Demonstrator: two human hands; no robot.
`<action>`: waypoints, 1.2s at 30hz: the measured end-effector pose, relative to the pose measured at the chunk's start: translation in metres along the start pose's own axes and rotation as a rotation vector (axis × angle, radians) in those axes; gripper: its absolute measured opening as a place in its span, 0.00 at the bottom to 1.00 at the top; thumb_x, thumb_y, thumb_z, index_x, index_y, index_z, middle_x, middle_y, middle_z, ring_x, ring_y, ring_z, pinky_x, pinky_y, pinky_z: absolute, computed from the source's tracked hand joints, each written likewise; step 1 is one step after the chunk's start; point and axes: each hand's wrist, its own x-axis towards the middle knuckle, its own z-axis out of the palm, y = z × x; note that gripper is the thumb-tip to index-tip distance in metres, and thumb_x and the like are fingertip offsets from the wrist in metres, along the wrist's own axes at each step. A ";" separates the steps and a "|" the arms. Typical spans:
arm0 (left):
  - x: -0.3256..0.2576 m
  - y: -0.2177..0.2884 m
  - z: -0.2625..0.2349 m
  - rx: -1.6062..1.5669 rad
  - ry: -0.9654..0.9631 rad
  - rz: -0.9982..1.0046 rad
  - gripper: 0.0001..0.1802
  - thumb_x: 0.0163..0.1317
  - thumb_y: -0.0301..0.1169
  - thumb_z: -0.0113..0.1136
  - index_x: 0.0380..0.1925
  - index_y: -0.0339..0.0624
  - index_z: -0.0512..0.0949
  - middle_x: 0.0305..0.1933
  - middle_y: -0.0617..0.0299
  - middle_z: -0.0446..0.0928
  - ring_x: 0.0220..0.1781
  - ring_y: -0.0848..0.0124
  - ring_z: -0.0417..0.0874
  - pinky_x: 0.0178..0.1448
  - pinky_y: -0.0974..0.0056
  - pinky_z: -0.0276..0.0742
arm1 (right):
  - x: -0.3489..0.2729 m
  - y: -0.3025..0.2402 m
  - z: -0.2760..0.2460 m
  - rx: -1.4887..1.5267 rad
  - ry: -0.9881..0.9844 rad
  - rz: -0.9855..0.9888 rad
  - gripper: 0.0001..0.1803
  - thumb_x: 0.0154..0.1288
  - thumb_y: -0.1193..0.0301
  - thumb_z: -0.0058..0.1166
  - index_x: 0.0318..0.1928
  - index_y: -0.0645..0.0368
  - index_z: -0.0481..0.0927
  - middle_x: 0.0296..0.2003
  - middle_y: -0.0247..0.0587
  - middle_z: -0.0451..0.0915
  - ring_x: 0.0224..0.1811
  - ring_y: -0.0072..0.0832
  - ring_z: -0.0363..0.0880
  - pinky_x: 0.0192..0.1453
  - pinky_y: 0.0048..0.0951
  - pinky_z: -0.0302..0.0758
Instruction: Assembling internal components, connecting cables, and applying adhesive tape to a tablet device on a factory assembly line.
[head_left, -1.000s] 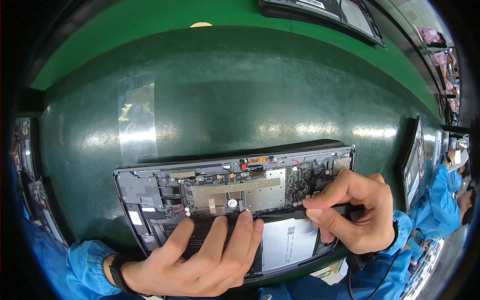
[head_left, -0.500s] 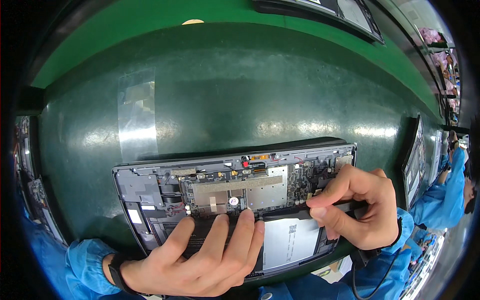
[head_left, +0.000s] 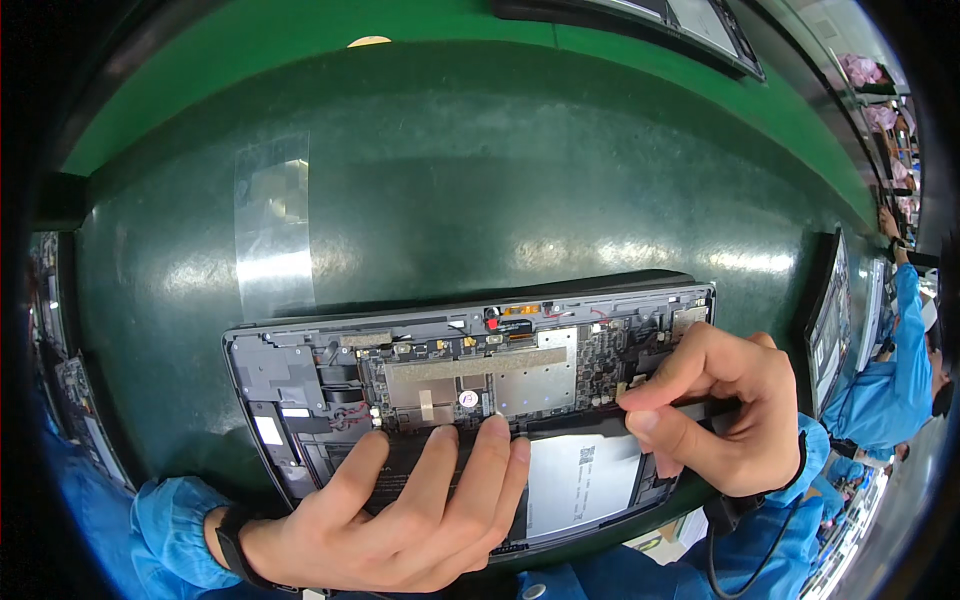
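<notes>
An opened tablet (head_left: 420,395) lies on the green table, its circuit board with metal shields and a small round white sticker exposed. Below the board, a black strip (head_left: 575,424) runs along the upper edge of the silver battery (head_left: 580,485). My left hand (head_left: 400,510) rests on the strip and the battery area with fingers stretched apart, their tips along the board's lower edge. Thumb and forefinger of my right hand (head_left: 720,415) pinch the strip near the board's lower right. Part of the battery is hidden under my left hand.
Clear tape (head_left: 273,230) is stuck to the green table (head_left: 430,180). Other opened devices stand at the far edge (head_left: 700,30), at the right (head_left: 828,330) and at the left (head_left: 85,410). A co-worker in a blue sleeve (head_left: 905,330) is at the far right.
The co-worker's arm at the far right has stretched out farther toward the back. My hands keep nearly the same places; the right has shifted very slightly to the right.
</notes>
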 end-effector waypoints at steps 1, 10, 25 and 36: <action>0.000 0.000 0.000 -0.003 0.003 0.001 0.28 0.73 0.54 0.41 0.54 0.52 0.85 0.58 0.61 0.81 0.51 0.66 0.77 0.55 0.55 0.73 | 0.000 0.000 -0.001 -0.001 0.001 0.002 0.04 0.65 0.83 0.64 0.38 0.66 0.82 0.30 0.44 0.88 0.36 0.25 0.90 0.42 0.22 0.81; 0.001 0.000 -0.001 -0.006 -0.007 -0.007 0.28 0.73 0.54 0.40 0.53 0.53 0.85 0.58 0.62 0.81 0.53 0.67 0.76 0.56 0.56 0.73 | 0.001 0.000 -0.002 -0.018 -0.007 0.014 0.04 0.65 0.82 0.64 0.38 0.67 0.82 0.31 0.43 0.88 0.38 0.28 0.91 0.44 0.23 0.82; 0.001 0.001 0.001 -0.011 0.009 -0.012 0.28 0.73 0.54 0.40 0.52 0.52 0.85 0.57 0.62 0.81 0.51 0.67 0.77 0.54 0.56 0.74 | 0.000 0.005 0.004 0.031 0.007 -0.050 0.02 0.67 0.83 0.61 0.39 0.66 0.82 0.27 0.43 0.88 0.22 0.18 0.84 0.26 0.20 0.76; 0.001 0.002 0.001 -0.017 -0.010 -0.017 0.29 0.72 0.55 0.41 0.54 0.51 0.85 0.58 0.60 0.81 0.51 0.66 0.78 0.54 0.55 0.73 | 0.004 0.002 0.010 0.018 0.088 -0.044 0.03 0.64 0.83 0.65 0.34 0.69 0.83 0.22 0.44 0.84 0.19 0.22 0.83 0.27 0.20 0.76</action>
